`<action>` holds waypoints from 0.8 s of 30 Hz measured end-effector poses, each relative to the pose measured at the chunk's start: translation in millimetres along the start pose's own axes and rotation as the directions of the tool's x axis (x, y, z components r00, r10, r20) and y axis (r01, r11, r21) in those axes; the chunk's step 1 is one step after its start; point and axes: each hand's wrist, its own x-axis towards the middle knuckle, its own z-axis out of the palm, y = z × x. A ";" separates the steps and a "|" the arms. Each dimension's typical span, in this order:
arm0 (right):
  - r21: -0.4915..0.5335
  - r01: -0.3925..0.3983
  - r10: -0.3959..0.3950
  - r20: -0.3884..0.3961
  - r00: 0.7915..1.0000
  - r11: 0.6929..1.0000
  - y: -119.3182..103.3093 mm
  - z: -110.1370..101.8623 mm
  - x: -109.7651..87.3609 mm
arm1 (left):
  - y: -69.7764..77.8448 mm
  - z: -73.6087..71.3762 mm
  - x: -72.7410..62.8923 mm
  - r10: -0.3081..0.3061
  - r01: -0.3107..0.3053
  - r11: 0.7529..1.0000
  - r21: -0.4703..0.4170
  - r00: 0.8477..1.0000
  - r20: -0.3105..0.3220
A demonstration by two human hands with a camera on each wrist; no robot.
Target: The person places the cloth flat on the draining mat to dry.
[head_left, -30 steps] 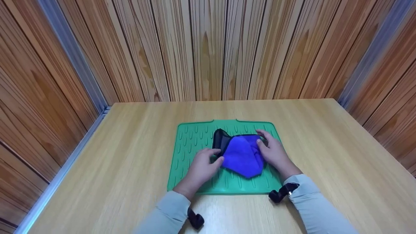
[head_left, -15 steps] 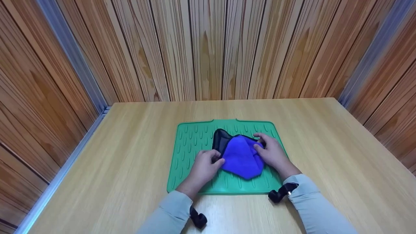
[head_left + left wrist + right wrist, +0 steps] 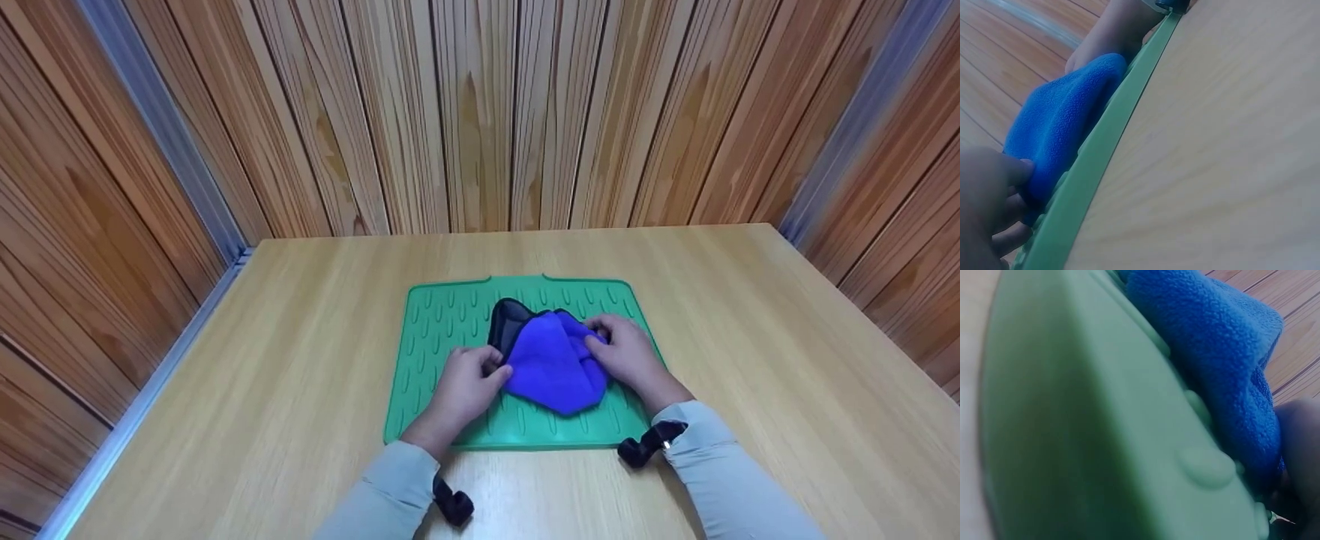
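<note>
A crumpled blue fleecy cloth (image 3: 555, 367) with a dark edge and a black, mesh-like part (image 3: 511, 319) at its upper left lies on a green ridged mat (image 3: 431, 360). My left hand (image 3: 461, 382) pinches the cloth's left edge. In the left wrist view its thumb (image 3: 1022, 169) presses against the fuzzy blue side. The right edge is pinched by my right hand (image 3: 626, 356), with the fingertips partly hidden behind the fabric. From the right wrist, the folded fleece (image 3: 1213, 354) stands just above the mat's bumps, and only a dim part of the hand shows.
The mat lies on a light wooden table (image 3: 300, 360). Wood-plank walls (image 3: 480, 112) enclose the table at the back and both sides. Black straps with small devices (image 3: 651, 444) sit on both wrists.
My right hand has lowered slightly and its fingers have closed on the cloth's right edge. My left fingers have settled on the left edge, and the folds have shifted a little.
</note>
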 end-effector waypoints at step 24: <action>0.234 -0.275 0.322 -0.192 0.927 0.932 9.3 -17.1 -0.5 | -42.2 -56.8 9.8 -0.058 0.069 0.997 0.042 0.975 -0.212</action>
